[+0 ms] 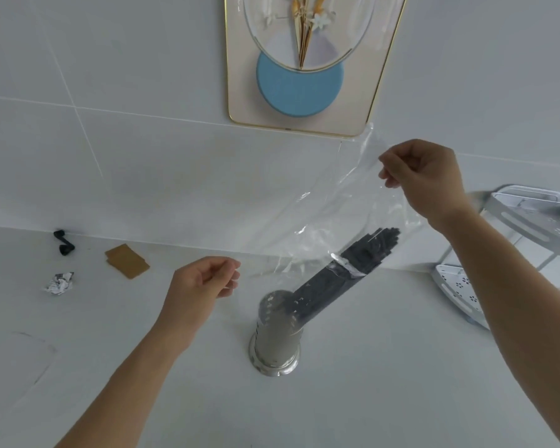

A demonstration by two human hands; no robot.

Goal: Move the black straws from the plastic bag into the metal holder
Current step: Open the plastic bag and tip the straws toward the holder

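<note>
A bundle of black straws (346, 273) leans up and to the right, its lower ends inside the perforated metal holder (277, 334) standing on the white counter. A clear plastic bag (330, 205) still drapes over the upper part of the straws. My right hand (424, 176) pinches the bag's top edge, raised above and right of the holder. My left hand (207, 282) hovers left of the holder with fingers loosely curled; I cannot make out anything held in it.
A white perforated corner rack (524, 240) stands at the right. On the counter's left lie brown cards (126, 261), a crumpled paper (60, 282) and a small black object (63, 242). A framed picture (301, 66) hangs on the tiled wall.
</note>
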